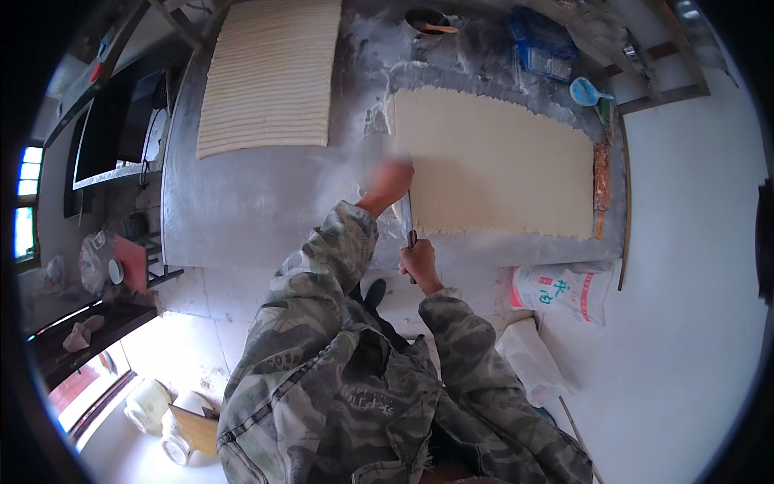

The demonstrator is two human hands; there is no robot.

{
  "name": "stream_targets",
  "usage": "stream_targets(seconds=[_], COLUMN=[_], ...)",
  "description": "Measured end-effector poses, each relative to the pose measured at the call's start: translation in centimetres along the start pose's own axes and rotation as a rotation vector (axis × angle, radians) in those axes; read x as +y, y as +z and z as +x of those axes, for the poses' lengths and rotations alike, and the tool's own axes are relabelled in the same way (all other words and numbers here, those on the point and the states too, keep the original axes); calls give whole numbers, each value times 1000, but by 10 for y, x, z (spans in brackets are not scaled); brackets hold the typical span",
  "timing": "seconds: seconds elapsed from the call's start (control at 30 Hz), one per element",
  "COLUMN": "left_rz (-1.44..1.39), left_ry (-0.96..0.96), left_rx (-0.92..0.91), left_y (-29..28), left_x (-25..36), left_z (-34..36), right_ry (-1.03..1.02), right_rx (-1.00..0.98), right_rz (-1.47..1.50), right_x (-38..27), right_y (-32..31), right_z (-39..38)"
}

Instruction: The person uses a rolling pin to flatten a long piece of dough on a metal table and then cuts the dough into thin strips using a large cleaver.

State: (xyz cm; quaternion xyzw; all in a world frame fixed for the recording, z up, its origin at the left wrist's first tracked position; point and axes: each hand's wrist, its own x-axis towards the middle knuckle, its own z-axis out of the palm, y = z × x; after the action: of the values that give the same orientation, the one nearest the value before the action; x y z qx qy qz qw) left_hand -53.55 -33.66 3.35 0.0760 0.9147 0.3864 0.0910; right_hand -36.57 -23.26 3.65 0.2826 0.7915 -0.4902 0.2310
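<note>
My right hand [418, 260] is closed round the dark handle of a long knife [407, 211] at the table's near edge. The blade points away from me along the left edge of a broad, flat sheet of pale dough [496, 165]. My left hand [389, 181] is beside the far part of the blade, at the dough's left edge. Its fingers are blurred, so their grip does not show. Farther left lies a stack or row of narrow dough strips [270, 77], side by side.
A rolling pin [601, 181] lies along the dough's right side on the metal table [234, 210]. Behind are a dark bowl [426, 20], a blue plastic container [542, 44] and a blue scoop [585, 92]. A white printed sack [564, 292] is at the front right.
</note>
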Motion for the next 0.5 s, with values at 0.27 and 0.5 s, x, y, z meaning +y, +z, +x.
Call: stream_targets(seconds=[0.27,0.5], left_rz=[115,67], left_ry=[68,84], left_rx=[124,47], left_y=[20,-1], left_x=[13,-79], left_z=[57,43], right_ry=[-164,-155], right_rx=[256,87], right_rz=[-240,-206], right_x=[37,-14], right_y=[13,40], right_z=[79,51])
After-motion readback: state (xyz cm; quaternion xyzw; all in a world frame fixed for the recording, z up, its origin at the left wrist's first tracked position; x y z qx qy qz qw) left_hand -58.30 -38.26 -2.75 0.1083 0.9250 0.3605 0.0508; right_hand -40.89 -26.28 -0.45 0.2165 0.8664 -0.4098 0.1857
